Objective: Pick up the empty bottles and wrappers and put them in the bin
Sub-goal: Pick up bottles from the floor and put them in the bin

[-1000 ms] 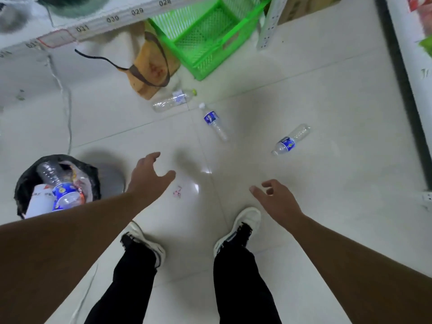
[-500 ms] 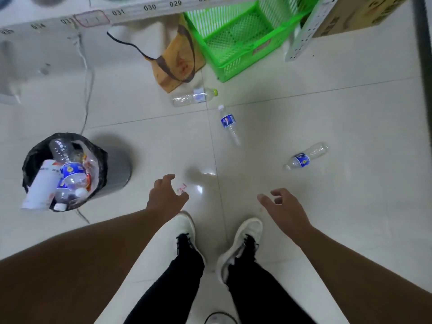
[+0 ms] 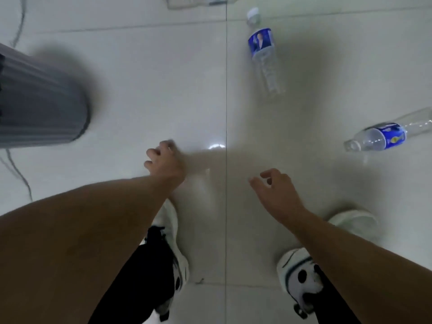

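step: small wrapper pickup judged in hand; left hand (image 3: 164,163) was lowered to the floor (image 3: 140,90), fingers curled at the spot; wrapper itself hidden, blurred
left grip: curled; contents could not be told
right grip: right hand (image 3: 277,194) was held loosely open, empty
targets: capped bottle (image 3: 263,54) lay ahead; uncapped bottle (image 3: 383,136) right; third bottle (image 3: 198,1) cut off at top edge
bin: bin (image 3: 39,106) left, only grey wall seen
next: pinch to be confirmed, then carried left to bin
change: camera was dropped much closer to floor; bin contents and green crate were lost from view

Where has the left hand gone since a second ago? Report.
Yes, moved: the left hand reached down, away from the bin, toward the tile seam.
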`<state>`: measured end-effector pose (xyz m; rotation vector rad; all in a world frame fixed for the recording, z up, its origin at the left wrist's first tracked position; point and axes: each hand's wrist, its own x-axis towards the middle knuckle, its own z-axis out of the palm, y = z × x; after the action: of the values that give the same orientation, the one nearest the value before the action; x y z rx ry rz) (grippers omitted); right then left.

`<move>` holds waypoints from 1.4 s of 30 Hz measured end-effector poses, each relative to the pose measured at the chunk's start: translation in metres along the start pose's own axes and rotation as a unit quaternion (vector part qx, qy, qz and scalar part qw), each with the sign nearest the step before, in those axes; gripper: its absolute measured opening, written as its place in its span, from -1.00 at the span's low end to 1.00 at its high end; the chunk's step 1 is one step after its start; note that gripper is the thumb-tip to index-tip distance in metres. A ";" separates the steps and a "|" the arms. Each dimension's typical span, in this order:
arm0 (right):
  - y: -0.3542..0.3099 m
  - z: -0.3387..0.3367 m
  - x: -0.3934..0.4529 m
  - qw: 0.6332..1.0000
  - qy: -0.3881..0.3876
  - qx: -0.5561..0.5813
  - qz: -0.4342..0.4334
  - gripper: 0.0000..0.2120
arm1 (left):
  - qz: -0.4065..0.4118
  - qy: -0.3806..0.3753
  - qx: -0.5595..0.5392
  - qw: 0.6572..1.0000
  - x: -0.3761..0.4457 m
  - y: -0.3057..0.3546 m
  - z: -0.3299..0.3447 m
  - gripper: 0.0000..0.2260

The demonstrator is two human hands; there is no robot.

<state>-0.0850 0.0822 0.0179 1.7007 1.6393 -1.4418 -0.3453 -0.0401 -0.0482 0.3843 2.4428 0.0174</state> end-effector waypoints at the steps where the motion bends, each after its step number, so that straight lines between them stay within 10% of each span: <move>1: 0.009 -0.003 0.009 1.000 -0.001 -0.009 0.000 -0.50 | 0.002 0.020 -0.014 1.000 0.003 -0.005 0.008 -0.75; 7: 0.029 -0.063 -0.001 0.999 0.033 -0.006 0.043 -0.52 | 0.049 0.000 -0.057 0.997 -0.023 0.011 -0.014 -0.87; 15: 0.001 -0.167 -0.101 0.995 0.064 0.035 0.061 -0.60 | 0.072 -0.047 -0.081 0.993 -0.119 0.090 -0.112 -0.57; 19: -0.008 -0.217 -0.140 0.993 0.078 0.062 0.057 -0.59 | 0.094 -0.085 -0.045 0.991 -0.158 0.136 -0.154 -0.92; 26: 0.004 -0.286 -0.182 0.987 0.097 0.114 0.058 -0.59 | 0.099 -0.074 -0.048 0.991 -0.209 0.206 -0.189 -0.89; 42: -0.039 -0.328 -0.171 0.994 0.060 0.072 0.050 -0.32 | 0.105 -0.078 -0.135 0.982 -0.215 0.247 -0.222 -0.82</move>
<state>0.0461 0.2737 0.3090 1.9550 1.5186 -1.4667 -0.2558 0.1550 0.2841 0.4999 2.1989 0.3904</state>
